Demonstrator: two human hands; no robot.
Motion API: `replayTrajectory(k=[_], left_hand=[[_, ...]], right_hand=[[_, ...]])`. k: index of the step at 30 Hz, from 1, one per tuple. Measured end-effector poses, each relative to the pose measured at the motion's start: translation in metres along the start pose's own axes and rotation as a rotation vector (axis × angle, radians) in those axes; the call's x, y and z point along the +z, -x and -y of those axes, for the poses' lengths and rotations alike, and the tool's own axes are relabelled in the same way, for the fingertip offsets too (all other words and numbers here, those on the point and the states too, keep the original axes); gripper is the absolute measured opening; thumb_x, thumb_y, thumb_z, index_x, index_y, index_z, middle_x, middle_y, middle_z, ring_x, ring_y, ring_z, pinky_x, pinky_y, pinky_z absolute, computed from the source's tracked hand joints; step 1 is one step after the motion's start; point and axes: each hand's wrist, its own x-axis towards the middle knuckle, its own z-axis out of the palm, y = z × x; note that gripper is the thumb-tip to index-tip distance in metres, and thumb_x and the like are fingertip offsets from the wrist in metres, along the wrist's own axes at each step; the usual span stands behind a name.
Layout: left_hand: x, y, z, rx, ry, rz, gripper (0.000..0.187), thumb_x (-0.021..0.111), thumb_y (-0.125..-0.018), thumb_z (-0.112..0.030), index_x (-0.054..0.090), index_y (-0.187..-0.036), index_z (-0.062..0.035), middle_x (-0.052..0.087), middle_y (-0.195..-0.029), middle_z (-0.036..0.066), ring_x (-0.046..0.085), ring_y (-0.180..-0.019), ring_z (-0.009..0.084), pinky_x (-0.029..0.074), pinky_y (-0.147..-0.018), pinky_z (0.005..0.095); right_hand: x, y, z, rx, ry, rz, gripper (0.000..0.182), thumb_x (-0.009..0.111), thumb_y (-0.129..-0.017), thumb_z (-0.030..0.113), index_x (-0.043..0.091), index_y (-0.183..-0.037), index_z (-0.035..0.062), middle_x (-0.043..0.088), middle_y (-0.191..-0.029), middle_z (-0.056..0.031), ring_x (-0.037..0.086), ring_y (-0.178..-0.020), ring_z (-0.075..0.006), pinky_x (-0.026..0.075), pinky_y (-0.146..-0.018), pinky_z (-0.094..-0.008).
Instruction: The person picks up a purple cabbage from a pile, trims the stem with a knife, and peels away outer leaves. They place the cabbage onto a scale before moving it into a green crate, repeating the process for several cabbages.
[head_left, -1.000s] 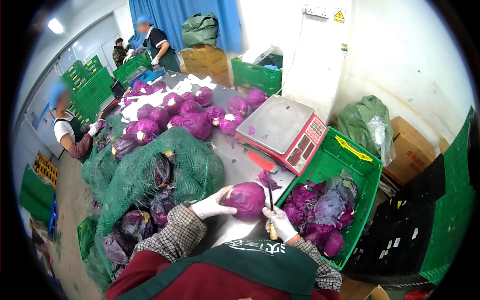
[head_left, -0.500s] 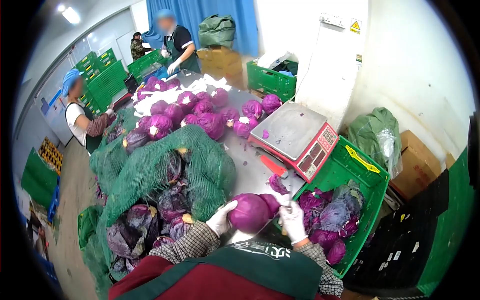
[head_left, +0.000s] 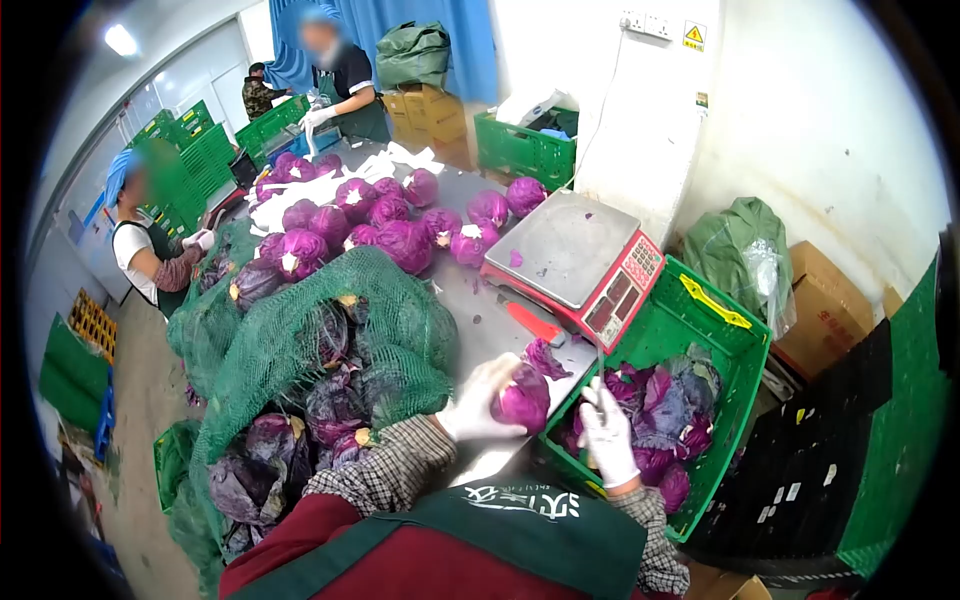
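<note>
A purple cabbage [head_left: 522, 399] rests in my gloved left hand [head_left: 480, 408], its fingers closed around the near side, above the table's front edge. My right hand [head_left: 608, 437], also in a white glove, hovers over the left part of a green crate [head_left: 735, 355]. Its fingers are stretched upward and slightly apart; I make out nothing in them. Loose purple leaves [head_left: 650, 410] fill part of that crate. One torn cabbage leaf [head_left: 545, 359] lies on the table, just beyond the held cabbage. Nearby, an orange-handled knife [head_left: 533, 321] lies beside the scale.
A red weighing scale [head_left: 575, 255] stands at the table's right edge. Trimmed cabbages [head_left: 405, 245] cover the far table. Left of me, green net sacks [head_left: 400, 330] hold untrimmed cabbages [head_left: 335, 400]. Two co-workers [head_left: 345, 90] [head_left: 145, 240] stand around the table; another person [head_left: 258, 92] is farther back.
My left hand has shifted slightly right with the cabbage, which is turned. My right hand has moved away from the cabbage over the crate, its fingers straightened. The view has shifted a little.
</note>
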Motion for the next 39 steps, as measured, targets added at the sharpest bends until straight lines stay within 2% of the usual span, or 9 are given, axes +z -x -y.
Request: replayTrajectory(k=[5,9,17,27,28,31,32,33,39], left_hand=[[-0.017,-0.002,-0.031,0.124,-0.204,0.222,0.131,0.088,-0.056,-0.045,0.010,-0.149,0.0022,0.019,-0.150,0.030,0.026,-0.138,0.0417,0.029,-0.112,0.0433],[-0.003,0.010,-0.019,-0.159,-0.092,0.195,0.137,0.088,-0.053,-0.052,0.008,-0.147,0.0079,0.018,-0.149,0.032,0.024,-0.139,0.0416,0.023,-0.115,0.0429],[0.021,-0.003,-0.058,-0.214,-0.179,0.144,0.117,0.080,-0.061,-0.053,0.023,-0.144,0.0076,0.030,-0.143,0.032,0.032,-0.132,0.0451,0.027,-0.113,0.0467],[0.031,-0.010,-0.068,-0.215,-0.349,0.108,0.106,0.077,-0.061,-0.048,0.032,-0.138,0.0090,0.038,-0.137,0.031,0.038,-0.125,0.0441,0.035,-0.105,0.0495],[0.031,-0.011,-0.070,-0.229,-0.333,0.115,0.107,0.077,-0.062,-0.049,0.032,-0.139,0.0090,0.037,-0.137,0.032,0.037,-0.126,0.0450,0.033,-0.106,0.0498],[0.032,-0.014,-0.077,-0.249,-0.314,0.142,0.108,0.077,-0.064,-0.053,0.031,-0.139,0.0093,0.035,-0.139,0.033,0.034,-0.128,0.0469,0.030,-0.109,0.0506],[0.034,-0.014,-0.077,-0.237,-0.330,0.154,0.108,0.077,-0.064,-0.053,0.031,-0.138,0.0096,0.035,-0.138,0.033,0.034,-0.128,0.0468,0.030,-0.109,0.0508],[0.035,-0.014,-0.078,-0.224,-0.346,0.166,0.107,0.076,-0.064,-0.054,0.031,-0.138,0.0098,0.035,-0.138,0.033,0.034,-0.128,0.0468,0.030,-0.109,0.0510],[0.023,0.030,-0.038,-0.076,-0.085,0.045,0.112,0.086,-0.060,-0.044,0.027,-0.142,0.0020,0.028,-0.144,0.028,0.031,-0.134,0.0430,0.026,-0.114,0.0466]], right_hand=[[0.035,0.001,0.019,-0.004,0.014,0.181,0.044,0.051,-0.095,0.014,0.047,-0.136,0.0016,0.062,-0.099,-0.0107,0.049,-0.049,-0.0099,0.043,-0.049,-0.0243],[0.028,0.006,0.000,-0.411,0.449,0.134,0.044,0.050,-0.094,0.016,0.045,-0.132,-0.0056,0.054,-0.125,-0.0237,0.061,-0.104,-0.0290,0.051,-0.085,-0.0369],[0.012,0.024,-0.002,-0.369,0.618,0.301,0.041,0.052,-0.093,0.010,0.043,-0.127,-0.0110,0.040,-0.132,-0.0404,0.045,-0.120,-0.0535,0.038,-0.106,-0.0481],[0.024,0.017,0.008,-0.261,0.771,0.198,0.064,0.044,-0.097,0.029,0.029,-0.136,-0.0192,0.043,-0.130,-0.0406,0.057,-0.110,-0.0445,0.051,-0.090,-0.0417],[0.025,0.013,0.012,-0.296,0.854,0.193,0.056,0.044,-0.097,0.028,0.037,-0.132,-0.0153,0.046,-0.128,-0.0396,0.063,-0.097,-0.0417,0.055,-0.077,-0.0420],[0.023,-0.001,0.029,-0.274,0.987,0.302,0.033,0.044,-0.094,0.011,0.051,-0.118,-0.0120,0.047,-0.125,-0.0406,0.060,-0.097,-0.0452,0.053,-0.083,-0.0413],[0.023,-0.009,0.032,-0.052,0.704,0.178,0.029,0.044,-0.095,0.011,0.053,-0.113,-0.0106,0.056,-0.113,-0.0338,0.062,-0.094,-0.0396,0.054,-0.079,-0.0407],[0.010,-0.019,-0.002,-0.481,1.195,0.204,0.027,0.039,-0.095,0.011,0.054,-0.109,-0.0070,0.057,-0.117,-0.0297,0.066,-0.080,-0.0366,0.056,-0.068,-0.0385],[-0.010,-0.005,-0.069,-0.333,0.908,0.150,0.047,0.042,-0.090,0.010,0.041,-0.135,-0.0066,0.045,-0.136,-0.0230,0.043,-0.128,-0.0371,0.035,-0.106,-0.0439]])
